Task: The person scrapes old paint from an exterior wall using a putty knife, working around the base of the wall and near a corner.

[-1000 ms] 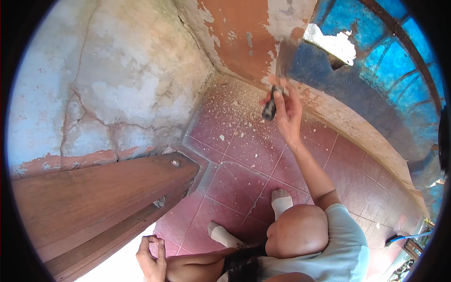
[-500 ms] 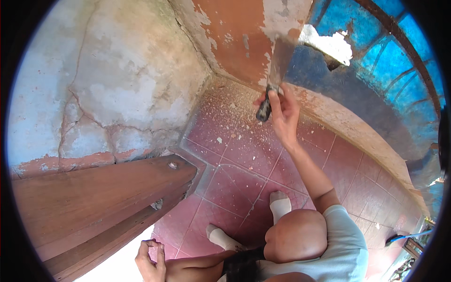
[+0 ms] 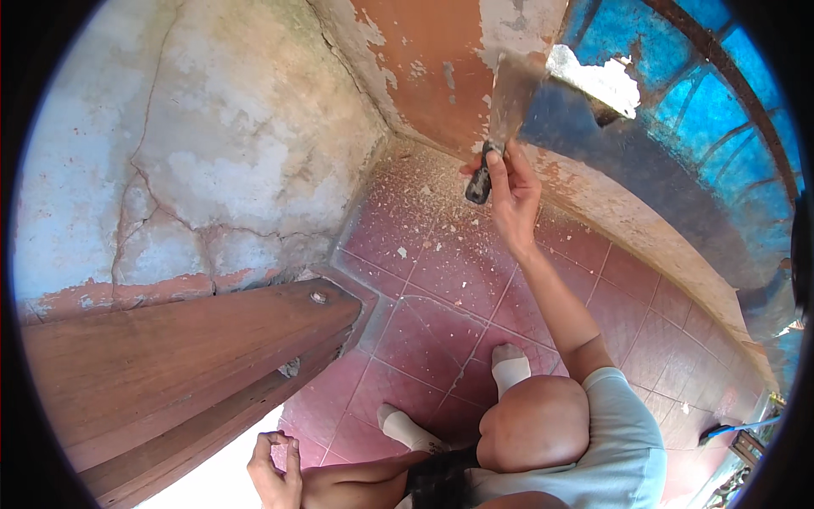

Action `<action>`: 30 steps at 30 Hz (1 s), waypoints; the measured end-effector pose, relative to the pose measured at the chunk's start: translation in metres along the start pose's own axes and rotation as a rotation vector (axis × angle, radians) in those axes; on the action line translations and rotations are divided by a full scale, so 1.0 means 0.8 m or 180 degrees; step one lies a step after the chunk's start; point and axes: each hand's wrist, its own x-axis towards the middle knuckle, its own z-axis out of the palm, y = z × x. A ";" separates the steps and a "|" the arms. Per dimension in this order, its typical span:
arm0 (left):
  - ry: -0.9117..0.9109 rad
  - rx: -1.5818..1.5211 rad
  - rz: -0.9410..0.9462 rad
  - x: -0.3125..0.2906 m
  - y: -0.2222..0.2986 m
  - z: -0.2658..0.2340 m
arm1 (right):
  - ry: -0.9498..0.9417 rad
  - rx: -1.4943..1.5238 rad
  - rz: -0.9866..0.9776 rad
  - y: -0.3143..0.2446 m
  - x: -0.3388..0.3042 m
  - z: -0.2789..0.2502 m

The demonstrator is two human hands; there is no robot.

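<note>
My right hand (image 3: 515, 195) is closed around the dark handle of a scraper (image 3: 511, 97). Its wide metal blade points up against the wall pillar (image 3: 437, 59), along the border between peeling orange paint and a paler stripped strip. Some blur softens the blade, so whether its edge touches the wall is hard to tell. Down at the lower left, my left hand (image 3: 275, 475) rests near my knee, with fingers loosely curled and a gap between them and the thumb. Nothing shows inside it.
Paint flakes (image 3: 432, 212) litter the red tiled floor (image 3: 424, 335) below the pillar. A brown wooden beam (image 3: 195, 356) runs along the left, beside a cracked wall (image 3: 229, 136). At the right curves a blue panel (image 3: 687, 93) with a ragged hole. A blue-handled broom (image 3: 738, 427) lies far right.
My right hand and the scraper have shifted slightly upward along the wall. The left hand keeps its curled pose. The whole view has drifted a little.
</note>
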 end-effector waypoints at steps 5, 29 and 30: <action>-0.0037 -0.0055 0.0011 0.001 -0.001 0.003 | -0.0042 -0.0253 0.0369 0.022 -0.014 -0.016; -0.0059 0.0006 0.0079 0.005 0.004 -0.001 | -0.0104 -0.0038 0.0370 -0.026 0.004 0.009; -0.0056 0.0048 0.0097 0.005 0.005 -0.002 | -0.0100 -0.0031 0.0368 -0.022 -0.002 0.009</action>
